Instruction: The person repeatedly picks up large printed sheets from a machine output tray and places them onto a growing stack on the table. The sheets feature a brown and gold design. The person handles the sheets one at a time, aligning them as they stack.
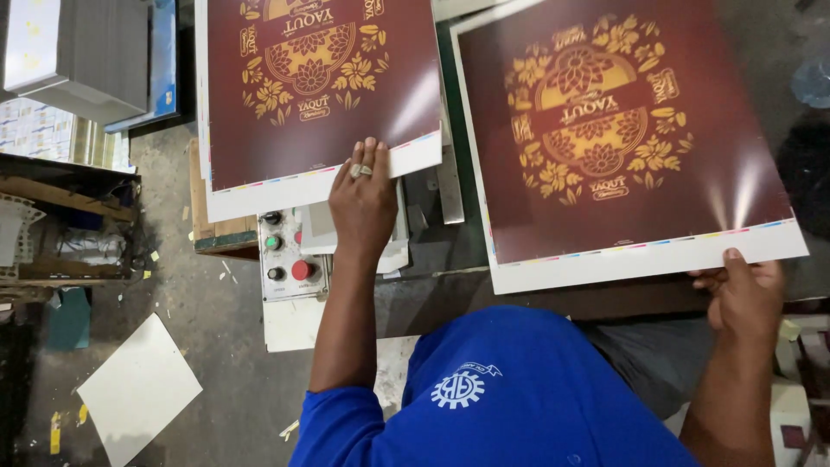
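Workshop floor (216, 329), right hand (743, 294) gripping sheet (622, 138)

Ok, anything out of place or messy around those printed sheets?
Both maroon sheets look undamaged: left hand on the left stack, right hand holding the right sheet. The only mess is a white sheet and paper scraps on the floor.

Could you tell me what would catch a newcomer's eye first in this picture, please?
Two glossy maroon printed sheets with gold floral designs dominate: the left sheet lies under the ringed left hand, and the right sheet is gripped at its lower corner by the right hand. Between them, lower down, sits a control panel with a red button.
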